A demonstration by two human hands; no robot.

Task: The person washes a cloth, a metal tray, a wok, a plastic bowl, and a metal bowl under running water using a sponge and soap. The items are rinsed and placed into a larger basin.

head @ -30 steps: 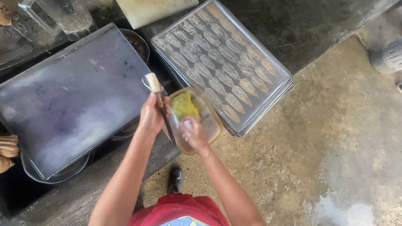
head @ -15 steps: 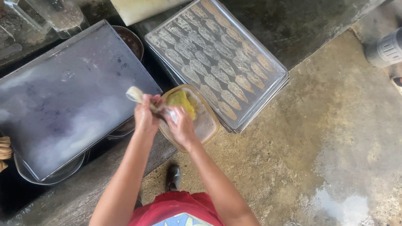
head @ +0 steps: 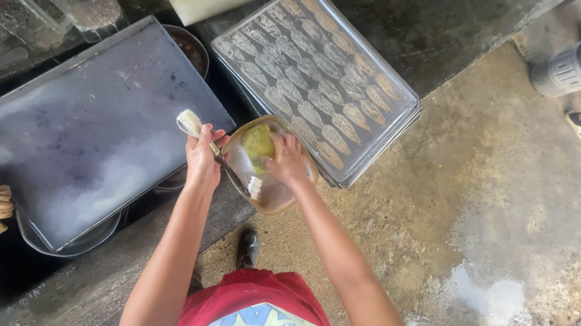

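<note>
Beside our dark flat tray [head: 84,141], our left hand [head: 202,161] pinches a brush [head: 222,159]; our right hand [head: 287,161] grips a clear bowl [head: 270,189].

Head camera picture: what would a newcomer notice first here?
At the centre, the right hand holds a clear bowl while the left hand holds a brush dipped in it. Behind the bowl lies a metal tray with rows of leaf-shaped pieces, and left of it a large dark sheet.
</note>
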